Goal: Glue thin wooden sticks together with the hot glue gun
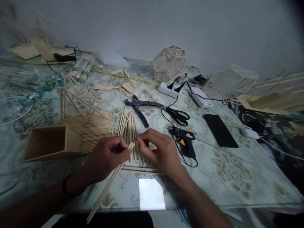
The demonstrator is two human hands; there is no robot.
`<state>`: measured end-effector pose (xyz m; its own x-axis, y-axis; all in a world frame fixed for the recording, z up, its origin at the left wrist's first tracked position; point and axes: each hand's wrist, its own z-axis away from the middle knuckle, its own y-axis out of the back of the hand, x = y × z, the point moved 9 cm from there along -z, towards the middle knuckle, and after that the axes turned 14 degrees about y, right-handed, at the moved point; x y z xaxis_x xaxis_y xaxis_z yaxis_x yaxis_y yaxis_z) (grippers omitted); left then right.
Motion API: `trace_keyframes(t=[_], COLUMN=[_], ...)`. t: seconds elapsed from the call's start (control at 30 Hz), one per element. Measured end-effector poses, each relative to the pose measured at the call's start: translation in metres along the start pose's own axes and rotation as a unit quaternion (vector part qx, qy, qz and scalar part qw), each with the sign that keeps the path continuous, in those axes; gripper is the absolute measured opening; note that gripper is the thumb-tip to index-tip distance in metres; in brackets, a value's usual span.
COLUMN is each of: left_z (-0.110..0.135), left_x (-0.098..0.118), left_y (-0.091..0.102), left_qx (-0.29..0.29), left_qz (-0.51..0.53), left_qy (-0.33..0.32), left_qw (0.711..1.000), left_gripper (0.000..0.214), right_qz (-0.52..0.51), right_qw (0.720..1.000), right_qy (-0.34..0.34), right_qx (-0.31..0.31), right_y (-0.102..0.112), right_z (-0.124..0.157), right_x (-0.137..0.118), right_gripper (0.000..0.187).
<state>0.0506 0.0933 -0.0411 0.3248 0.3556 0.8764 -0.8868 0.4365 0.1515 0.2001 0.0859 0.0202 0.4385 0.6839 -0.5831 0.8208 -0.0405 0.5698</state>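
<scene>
Between the thumb and fingers of my left hand (pixel 109 155) are a few long wooden sticks (pixel 104 193), pinched near their upper ends and slanting down past the table's front edge. My right hand (pixel 161 151) is just to the right of those ends, thumb and index finger pressed together; whatever they may hold is too small to make out. Behind both hands lies a loose pile of wooden sticks (pixel 128 126). A wooden stick model (pixel 95 129) with a flat slatted base, an open box and a triangular frame stands left of my left hand.
Right of my right hand is a black glue gun (pixel 187 142) with its cord. Beyond lie scissors (pixel 178 115), a black cutter (pixel 140 106), a power strip (pixel 168 89) and a phone (pixel 220 130). A lattice stick ball (pixel 169 63) stands near the wall.
</scene>
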Motion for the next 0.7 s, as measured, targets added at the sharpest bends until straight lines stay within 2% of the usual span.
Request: trace_keyframes(t=[0.13, 0.33, 0.4, 0.47, 0.57, 0.7], left_z=[0.003, 0.002, 0.002, 0.001, 0.001, 0.0], left_x=[0.005, 0.007, 0.006, 0.005, 0.006, 0.005], left_y=[-0.003, -0.005, -0.006, -0.006, -0.005, -0.005], left_qx=[-0.018, -0.022, -0.023, -0.025, -0.022, -0.027], left_qz=[0.016, 0.002, -0.009, -0.007, -0.01, -0.005], left_qy=[-0.009, -0.002, 0.006, 0.009, -0.004, -0.002], left_qw=[1.0, 1.0, 1.0, 1.0, 1.0, 1.0], left_gripper=[0.024, 0.021, 0.022, 0.022, 0.022, 0.023], right_qz=[-0.009, -0.022, -0.003, 0.028, 0.067, 0.056], right_qw=[0.996, 0.982, 0.98, 0.98, 0.979, 0.981], right_qy=[-0.071, -0.163, -0.183, -0.196, -0.19, -0.188], right_qx=[0.053, 0.092, 0.074, 0.026, -0.026, 0.003], right_y=[0.018, 0.038, 0.039, 0.036, 0.033, 0.038], right_z=[0.003, 0.012, 0.014, 0.015, 0.015, 0.015], right_x=[0.019, 0.06, 0.072, 0.081, 0.086, 0.089], right_gripper=[0.015, 0.012, 0.014, 0.02, 0.027, 0.016])
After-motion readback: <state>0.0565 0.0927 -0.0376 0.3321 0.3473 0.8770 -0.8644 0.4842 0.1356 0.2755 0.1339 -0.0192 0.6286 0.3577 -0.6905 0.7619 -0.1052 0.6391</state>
